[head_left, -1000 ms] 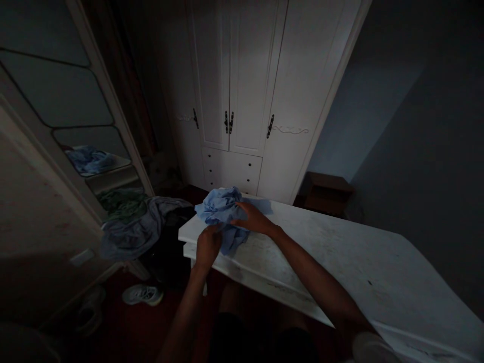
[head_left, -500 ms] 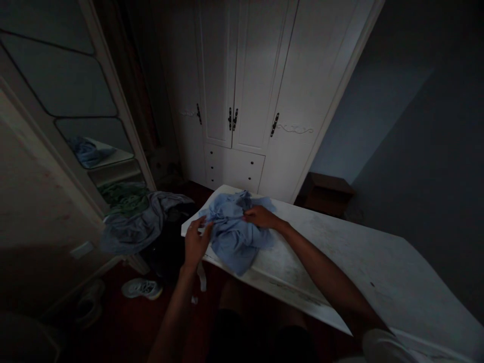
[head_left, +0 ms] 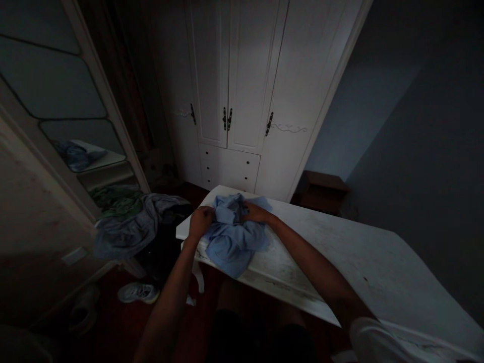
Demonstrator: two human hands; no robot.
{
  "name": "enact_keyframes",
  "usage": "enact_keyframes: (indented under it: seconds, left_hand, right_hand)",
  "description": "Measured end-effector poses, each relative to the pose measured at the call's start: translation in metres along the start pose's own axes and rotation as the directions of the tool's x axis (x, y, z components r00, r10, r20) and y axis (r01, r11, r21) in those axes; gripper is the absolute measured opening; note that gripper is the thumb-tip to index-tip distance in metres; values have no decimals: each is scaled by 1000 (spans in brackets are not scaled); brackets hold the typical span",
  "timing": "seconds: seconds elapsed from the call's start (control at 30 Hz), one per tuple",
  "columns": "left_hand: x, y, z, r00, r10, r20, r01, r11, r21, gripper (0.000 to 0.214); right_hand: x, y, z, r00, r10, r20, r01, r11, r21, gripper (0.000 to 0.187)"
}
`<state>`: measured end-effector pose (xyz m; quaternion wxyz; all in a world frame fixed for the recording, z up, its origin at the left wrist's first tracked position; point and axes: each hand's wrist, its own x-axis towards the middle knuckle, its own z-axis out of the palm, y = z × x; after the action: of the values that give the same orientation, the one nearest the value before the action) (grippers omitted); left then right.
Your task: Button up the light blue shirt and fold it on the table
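Note:
A crumpled light blue garment (head_left: 236,239) lies bunched at the left end of the white table (head_left: 321,237), its lower part hanging over the front edge. My left hand (head_left: 201,221) is closed on the garment's left side, fingers curled in. On the opposite side, my right hand (head_left: 257,212) grips the cloth with its fingertips partly hidden in the folds. Between my hands the fabric is gathered into a raised bunch. What kind of garment it is cannot be made out.
Left of the table, grey and green clothes (head_left: 128,229) are heaped. A shoe (head_left: 138,292) lies on the dark red floor. A mirrored panel (head_left: 81,146) leans at left. Behind the table stands a white wardrobe (head_left: 249,101), with a brown box-like cabinet (head_left: 323,191) to its right.
My left hand has turned and closed on the garment's left side, its fingers apart before. The cloth between my hands is pulled up and bunched more. The view has shifted slightly.

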<state>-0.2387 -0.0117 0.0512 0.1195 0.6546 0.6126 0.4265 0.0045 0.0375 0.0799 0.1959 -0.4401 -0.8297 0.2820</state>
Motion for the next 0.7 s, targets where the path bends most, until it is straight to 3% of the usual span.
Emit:
enact_keyframes:
  seconds: [0.07,0.17,0.33,0.4,0.47,0.57,0.63,0.7]
  left_hand:
    - [1,0,-7,990,10,-141,-15,999,-37,31]
    - [2,-8,-23,935,-58,-351,30,996,-84,36]
    - [2,-30,-46,845,-204,-494,109,971,-215,34]
    - [0,-36,-47,843,-260,-471,122,945,-304,32]
    - [-1,-39,-45,872,-303,-385,158,917,-366,35]
    - [-5,-33,-39,910,-350,-222,237,879,-414,48]
    - [-8,-24,-38,929,-331,-166,242,882,-403,59]
    - [-11,-11,-40,955,-257,-150,188,912,-365,65]
  right_hand:
    - [0,1,3,1000,-15,0,15,998,-57,60]
    - [-4,3,-6,998,16,-67,-22,996,-91,42]
    - [-25,8,-44,958,39,-285,-30,999,36,32]
    - [-37,8,-55,944,23,-329,28,988,149,22]
    - [-47,6,-61,931,10,-366,78,971,226,19]
    - [-61,3,-61,913,7,-408,116,954,275,27]
    - [-70,2,-58,943,-25,-332,130,946,298,34]
    - [-79,2,-55,991,-76,-112,110,933,343,38]
